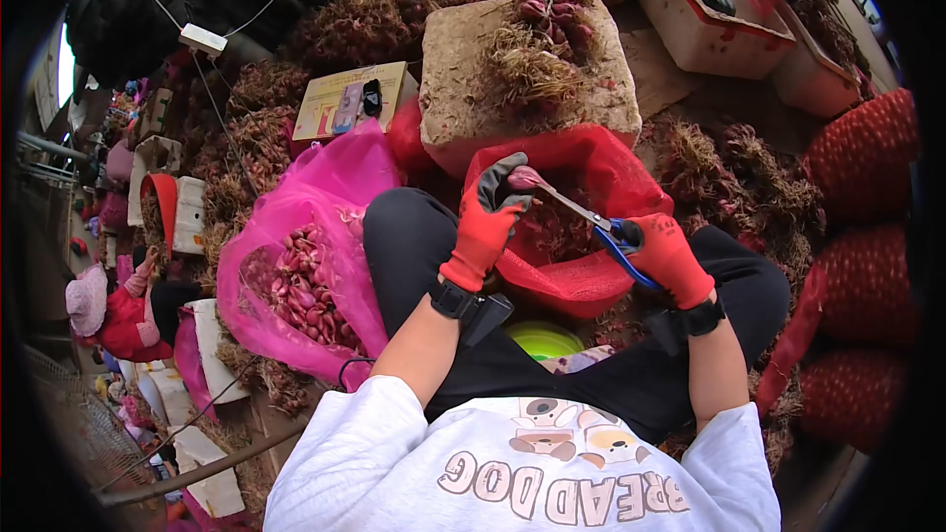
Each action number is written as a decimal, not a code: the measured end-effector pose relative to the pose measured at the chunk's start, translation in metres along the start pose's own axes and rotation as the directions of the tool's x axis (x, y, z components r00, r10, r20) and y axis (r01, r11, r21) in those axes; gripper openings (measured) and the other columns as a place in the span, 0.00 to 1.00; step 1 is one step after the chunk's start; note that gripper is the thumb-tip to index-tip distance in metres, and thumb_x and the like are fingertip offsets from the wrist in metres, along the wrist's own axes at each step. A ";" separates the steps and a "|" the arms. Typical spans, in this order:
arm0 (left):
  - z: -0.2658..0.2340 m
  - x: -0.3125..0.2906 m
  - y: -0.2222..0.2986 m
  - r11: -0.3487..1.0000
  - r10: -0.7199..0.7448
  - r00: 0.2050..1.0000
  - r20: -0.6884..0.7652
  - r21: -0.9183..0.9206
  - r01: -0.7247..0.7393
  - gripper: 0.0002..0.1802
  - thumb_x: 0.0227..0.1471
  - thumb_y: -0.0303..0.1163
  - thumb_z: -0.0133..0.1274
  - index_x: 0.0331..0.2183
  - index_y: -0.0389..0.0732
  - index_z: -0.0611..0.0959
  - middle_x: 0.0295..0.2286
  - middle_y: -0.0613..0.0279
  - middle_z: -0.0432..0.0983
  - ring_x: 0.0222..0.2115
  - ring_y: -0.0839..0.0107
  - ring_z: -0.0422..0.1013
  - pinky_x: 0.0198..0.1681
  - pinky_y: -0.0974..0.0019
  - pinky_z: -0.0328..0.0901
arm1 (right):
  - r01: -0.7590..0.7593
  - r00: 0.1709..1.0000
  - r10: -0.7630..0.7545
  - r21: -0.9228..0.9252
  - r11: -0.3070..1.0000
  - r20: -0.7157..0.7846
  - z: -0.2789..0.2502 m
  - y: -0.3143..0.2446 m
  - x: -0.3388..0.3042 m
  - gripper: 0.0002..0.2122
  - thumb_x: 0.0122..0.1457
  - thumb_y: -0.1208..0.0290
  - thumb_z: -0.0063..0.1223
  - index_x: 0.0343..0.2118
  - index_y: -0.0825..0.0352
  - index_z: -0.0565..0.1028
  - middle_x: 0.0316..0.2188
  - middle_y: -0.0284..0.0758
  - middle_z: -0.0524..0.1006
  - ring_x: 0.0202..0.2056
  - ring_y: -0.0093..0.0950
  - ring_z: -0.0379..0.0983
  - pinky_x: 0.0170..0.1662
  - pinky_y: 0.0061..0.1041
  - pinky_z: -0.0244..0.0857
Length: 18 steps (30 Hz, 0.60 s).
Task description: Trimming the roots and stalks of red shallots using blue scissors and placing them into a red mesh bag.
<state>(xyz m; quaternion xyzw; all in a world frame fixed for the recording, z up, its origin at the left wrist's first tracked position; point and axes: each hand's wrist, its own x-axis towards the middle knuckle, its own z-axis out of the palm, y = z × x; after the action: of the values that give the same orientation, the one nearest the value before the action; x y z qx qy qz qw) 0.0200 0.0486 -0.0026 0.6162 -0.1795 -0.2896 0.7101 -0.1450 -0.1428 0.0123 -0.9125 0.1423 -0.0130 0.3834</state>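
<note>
My left hand (483,232), in a red glove with a dark palm, pinches a purple-pink shallot (525,177) above a red mesh bag (581,298). Scissors (625,254) with blue handles are gripped in my red-gloved right hand (672,256). Their blades point left and reach the shallot's stalk end; whether they touch it I cannot tell. Trimmings lie inside the red bag between my crossed legs. To the left, a pink mesh bag (258,207) holds many loose shallots (313,286). On a pale foam block (458,74) ahead rests a bunch of dried-root shallots (540,64).
A yellow box (320,103) with a dark object on top stands ahead left. Foam crates (724,39) are at the far right, above filled red net sacks (857,281). A lime-green bowl (542,340) sits near my lap. Another person (123,315) crouches far left.
</note>
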 end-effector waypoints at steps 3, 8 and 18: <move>-0.001 0.000 0.000 1.000 -0.014 1.000 0.007 -0.027 0.014 0.27 0.45 0.11 0.45 0.49 0.38 0.72 0.36 0.69 0.73 0.29 0.87 0.68 0.27 0.83 0.61 | -0.017 0.998 0.014 -0.045 0.999 -0.054 0.004 -0.005 0.001 0.11 0.46 0.65 0.58 0.31 0.64 0.77 0.24 0.42 0.76 0.27 0.41 0.73 0.31 0.32 0.65; -0.007 0.003 -0.010 0.998 -0.051 0.998 0.043 -0.022 0.052 0.23 0.48 0.14 0.45 0.48 0.33 0.71 0.38 0.63 0.73 0.35 0.76 0.72 0.42 0.73 0.67 | -0.022 0.988 0.000 -0.143 0.989 -0.156 0.015 -0.007 0.002 0.12 0.46 0.61 0.58 0.31 0.62 0.77 0.23 0.41 0.76 0.27 0.40 0.74 0.30 0.33 0.66; -0.002 -0.003 -0.009 0.985 -0.047 0.982 0.183 -0.154 0.076 0.21 0.48 0.14 0.48 0.46 0.35 0.73 0.39 0.64 0.73 0.36 0.79 0.70 0.38 0.75 0.68 | -0.041 0.971 0.009 -0.131 0.991 -0.239 0.000 -0.010 0.006 0.11 0.47 0.65 0.60 0.32 0.63 0.76 0.25 0.37 0.77 0.28 0.35 0.75 0.31 0.28 0.67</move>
<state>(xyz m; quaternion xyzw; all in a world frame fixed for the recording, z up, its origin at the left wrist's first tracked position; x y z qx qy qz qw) 0.0175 0.0517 -0.0119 0.5340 -0.1997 -0.3790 0.7290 -0.1370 -0.1377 0.0185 -0.9263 0.1993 -0.1079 0.3011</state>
